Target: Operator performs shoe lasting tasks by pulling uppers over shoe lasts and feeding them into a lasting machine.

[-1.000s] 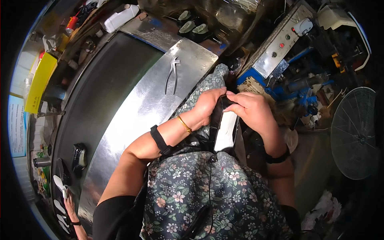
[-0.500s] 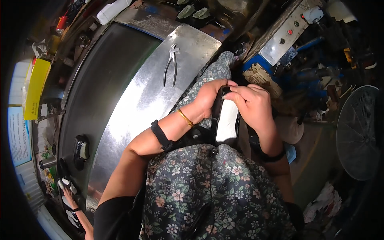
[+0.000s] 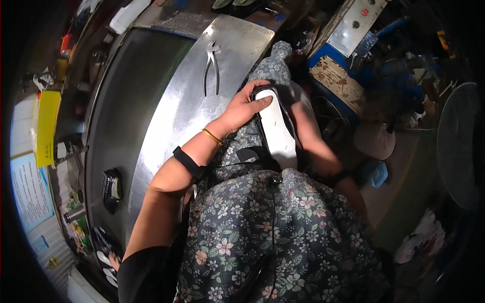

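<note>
A dark shoe with a white sole (image 3: 275, 132) lies sole-up on my lap, over the flowered apron. My left hand (image 3: 242, 107) grips its far end, thumb lying across the sole near the toe. A gold bangle and a black band sit on that forearm. My right hand (image 3: 302, 112) runs along the shoe's right side and holds it from beneath; its fingers are hidden behind the shoe.
Metal pliers (image 3: 211, 64) lie on the steel tabletop (image 3: 177, 121) just beyond my left hand. A dark belt (image 3: 108, 126) left of it carries a black shoe part (image 3: 112, 186). Another person's hand (image 3: 115, 261) shows at lower left. A control box (image 3: 359, 22) and a fan (image 3: 461, 146) stand at right.
The shoe has turned sole-up and lies flatter on my lap. My right hand slid from over the shoe to its far side; my left hand shifted onto the toe end.
</note>
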Demonstrator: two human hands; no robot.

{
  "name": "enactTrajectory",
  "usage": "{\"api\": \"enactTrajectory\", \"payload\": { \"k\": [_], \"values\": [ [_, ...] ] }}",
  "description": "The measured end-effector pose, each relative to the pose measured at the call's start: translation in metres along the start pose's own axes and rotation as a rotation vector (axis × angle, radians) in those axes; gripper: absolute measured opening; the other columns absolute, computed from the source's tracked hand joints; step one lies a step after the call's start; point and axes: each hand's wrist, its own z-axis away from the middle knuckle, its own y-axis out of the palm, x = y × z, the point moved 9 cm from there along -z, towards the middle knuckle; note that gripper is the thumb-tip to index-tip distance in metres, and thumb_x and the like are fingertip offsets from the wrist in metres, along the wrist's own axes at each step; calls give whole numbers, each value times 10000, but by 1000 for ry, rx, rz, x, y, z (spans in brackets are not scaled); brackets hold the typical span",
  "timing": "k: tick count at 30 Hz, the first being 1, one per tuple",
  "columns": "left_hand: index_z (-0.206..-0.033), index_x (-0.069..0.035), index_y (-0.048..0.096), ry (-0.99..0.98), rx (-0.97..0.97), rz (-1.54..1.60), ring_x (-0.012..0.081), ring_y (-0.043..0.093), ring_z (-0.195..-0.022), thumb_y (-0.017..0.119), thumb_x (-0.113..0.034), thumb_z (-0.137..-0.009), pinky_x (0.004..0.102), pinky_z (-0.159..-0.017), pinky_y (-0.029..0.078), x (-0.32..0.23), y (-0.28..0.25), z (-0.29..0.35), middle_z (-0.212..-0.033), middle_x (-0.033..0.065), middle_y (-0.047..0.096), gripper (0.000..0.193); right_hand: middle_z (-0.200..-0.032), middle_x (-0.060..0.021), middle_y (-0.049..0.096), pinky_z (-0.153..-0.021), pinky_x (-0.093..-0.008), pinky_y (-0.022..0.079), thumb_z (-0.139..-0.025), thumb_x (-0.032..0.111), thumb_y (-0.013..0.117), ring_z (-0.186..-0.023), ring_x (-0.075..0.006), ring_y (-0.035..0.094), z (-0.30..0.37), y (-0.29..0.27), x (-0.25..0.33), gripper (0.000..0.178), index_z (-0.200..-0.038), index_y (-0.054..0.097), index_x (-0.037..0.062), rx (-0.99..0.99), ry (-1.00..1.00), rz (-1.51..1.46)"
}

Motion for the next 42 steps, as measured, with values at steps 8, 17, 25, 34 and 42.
{"api": "enactTrajectory", "payload": {
  "k": [8, 17, 25, 34, 42],
  "values": [
    [-1314, -35, 485, 20, -26, -158, 132, 522, -1051, 651, -174, -932, 263, -928, 428, 5, -2, -8, -1154, 51, 578, 440, -749, -182, 685, -665, -421, 544, -1032, 375, 359, -717, -367, 680, 2, 28, 39, 534, -1032, 636, -81, -69, -321, 1021],
    [-1355, -16, 460, -4, 6, -284, 131, 517, -1051, 645, -195, -940, 270, -930, 434, 8, -6, -14, -1162, 65, 583, 489, -1185, -303, 594, -966, -391, 471, -1017, 265, 452, -1128, -380, 604, 19, 34, 31, 605, -1462, 226, -78, 103, -150, 828],
    [-1312, 38, 533, -315, -506, 209, 268, 536, -1219, 361, -405, -1028, 351, -1043, 394, 28, -12, 24, -1298, 188, 579, 554, -1475, -216, 372, -1105, -351, 310, -1025, 329, 441, -1363, -293, 381, 13, 54, 34, 692, -1519, 97, -12, 21, -100, 23],
    [-1027, 21, 579, 79, -258, -1131, 416, 657, -689, 353, -347, -1014, 511, -587, 518, -23, -52, 28, -713, 221, 661, 433, -1470, -350, 283, -1045, -429, 387, -995, 375, 479, -1281, -490, 422, 7, 89, 34, 755, -1518, 71, 14, -47, -255, 410],
    [-1166, 60, 543, -22, -405, -993, 429, 652, -677, 362, -422, -1009, 511, -620, 518, 2, -31, 76, -848, 321, 644, 538, -1508, -306, 267, -1141, -403, 251, -1020, 427, 412, -1415, -394, 275, 7, 79, 23, 749, -1494, 96, -59, -137, -347, 468]
  ]
}}
